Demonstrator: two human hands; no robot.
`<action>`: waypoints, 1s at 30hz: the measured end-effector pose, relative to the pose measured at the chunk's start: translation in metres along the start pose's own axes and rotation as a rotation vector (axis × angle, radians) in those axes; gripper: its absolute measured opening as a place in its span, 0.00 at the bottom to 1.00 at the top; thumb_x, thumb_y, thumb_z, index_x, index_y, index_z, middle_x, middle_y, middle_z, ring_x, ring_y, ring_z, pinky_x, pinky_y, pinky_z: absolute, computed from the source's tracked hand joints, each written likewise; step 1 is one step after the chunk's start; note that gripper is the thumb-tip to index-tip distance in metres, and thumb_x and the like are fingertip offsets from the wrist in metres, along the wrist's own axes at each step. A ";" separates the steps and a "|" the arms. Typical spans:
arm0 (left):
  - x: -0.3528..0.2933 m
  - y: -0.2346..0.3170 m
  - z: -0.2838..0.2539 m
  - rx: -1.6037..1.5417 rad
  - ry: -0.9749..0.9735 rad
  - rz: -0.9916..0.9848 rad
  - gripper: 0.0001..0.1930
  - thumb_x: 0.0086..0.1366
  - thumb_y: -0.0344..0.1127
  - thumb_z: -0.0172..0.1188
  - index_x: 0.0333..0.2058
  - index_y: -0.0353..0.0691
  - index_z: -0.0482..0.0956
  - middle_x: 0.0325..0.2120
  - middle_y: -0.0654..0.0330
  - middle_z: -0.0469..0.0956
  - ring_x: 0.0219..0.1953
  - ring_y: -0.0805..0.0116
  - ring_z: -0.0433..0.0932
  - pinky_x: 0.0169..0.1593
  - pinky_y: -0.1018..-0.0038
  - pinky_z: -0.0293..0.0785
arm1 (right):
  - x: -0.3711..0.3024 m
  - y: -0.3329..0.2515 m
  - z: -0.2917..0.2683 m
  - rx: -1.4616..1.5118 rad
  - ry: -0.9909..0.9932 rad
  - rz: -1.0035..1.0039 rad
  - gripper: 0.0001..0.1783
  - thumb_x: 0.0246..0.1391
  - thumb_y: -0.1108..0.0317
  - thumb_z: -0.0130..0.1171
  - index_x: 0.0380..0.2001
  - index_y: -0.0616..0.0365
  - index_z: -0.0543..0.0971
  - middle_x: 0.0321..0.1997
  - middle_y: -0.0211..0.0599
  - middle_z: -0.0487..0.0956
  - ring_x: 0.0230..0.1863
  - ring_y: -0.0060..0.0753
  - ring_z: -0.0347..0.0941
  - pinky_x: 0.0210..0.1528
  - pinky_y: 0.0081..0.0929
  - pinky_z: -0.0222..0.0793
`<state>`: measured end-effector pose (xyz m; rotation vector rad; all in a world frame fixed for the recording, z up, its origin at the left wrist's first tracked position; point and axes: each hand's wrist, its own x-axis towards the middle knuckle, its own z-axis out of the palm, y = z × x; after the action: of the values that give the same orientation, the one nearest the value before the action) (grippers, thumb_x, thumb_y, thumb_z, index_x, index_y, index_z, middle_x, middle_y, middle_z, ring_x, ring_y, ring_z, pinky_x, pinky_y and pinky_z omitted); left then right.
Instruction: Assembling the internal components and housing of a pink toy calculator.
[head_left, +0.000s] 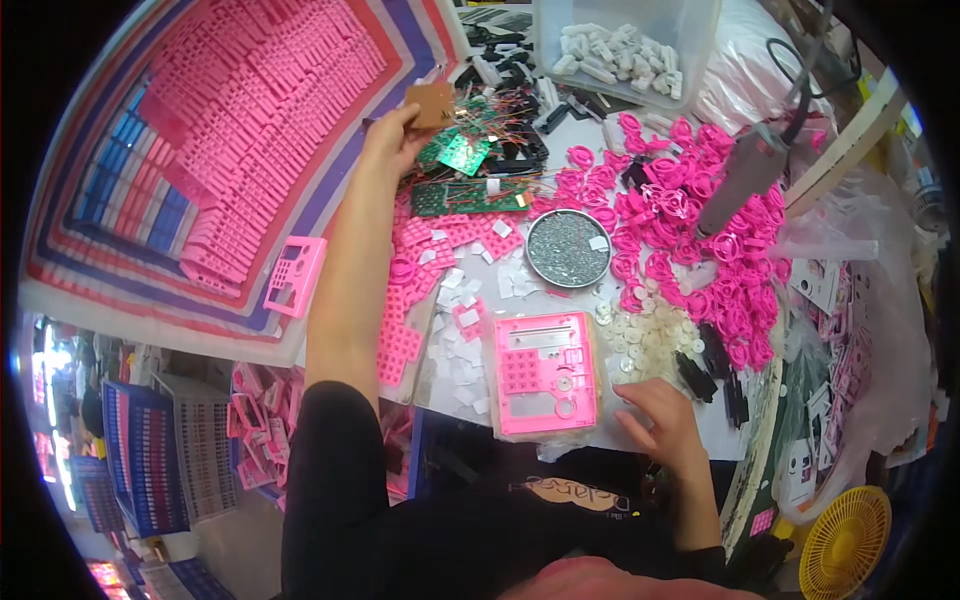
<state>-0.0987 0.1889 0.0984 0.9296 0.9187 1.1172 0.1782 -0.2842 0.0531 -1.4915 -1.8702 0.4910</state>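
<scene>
We pinch a brown board (431, 106) in our left hand (393, 140), near green circuit boards (464, 153) whose tangled wires (497, 122) could snag it. Our right hand (662, 425), fingers loosely curled and empty, is just right of the pink casing (532, 374).

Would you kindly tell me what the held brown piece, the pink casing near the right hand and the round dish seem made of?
Brown piece: perhaps board or card; its flat, matt face leaves it open.
Pink casing: likely smooth moulded plastic, given uniform colour and shaped openings.
Round dish: metal or plastic, finish unclear; mainly its pale rim shows.
</scene>
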 end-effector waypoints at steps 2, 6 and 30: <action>-0.041 -0.006 -0.015 -0.002 -0.134 0.055 0.20 0.71 0.35 0.57 0.58 0.32 0.70 0.51 0.51 0.79 0.51 0.61 0.81 0.54 0.64 0.81 | 0.021 -0.001 -0.003 0.015 -0.008 -0.086 0.15 0.49 0.71 0.69 0.42 0.60 0.83 0.39 0.44 0.84 0.38 0.46 0.79 0.41 0.37 0.75; -0.157 -0.025 -0.012 0.028 -0.239 0.117 0.15 0.69 0.34 0.60 0.51 0.33 0.75 0.45 0.55 0.82 0.46 0.65 0.83 0.53 0.66 0.80 | 0.079 -0.008 -0.002 0.112 0.093 -0.166 0.12 0.49 0.72 0.69 0.39 0.61 0.84 0.37 0.42 0.84 0.34 0.41 0.79 0.38 0.35 0.73; -0.346 -0.102 0.010 0.245 -0.023 0.239 0.14 0.62 0.26 0.64 0.46 0.30 0.77 0.34 0.63 0.77 0.34 0.78 0.73 0.39 0.79 0.68 | 0.155 -0.058 0.073 1.214 0.035 0.352 0.06 0.64 0.69 0.61 0.34 0.60 0.79 0.30 0.24 0.80 0.30 0.09 0.70 0.31 0.14 0.63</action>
<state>-0.1230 -0.1674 0.0500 1.2767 0.9575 1.2098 0.0692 -0.1428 0.0836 -0.9100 -0.8712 1.4191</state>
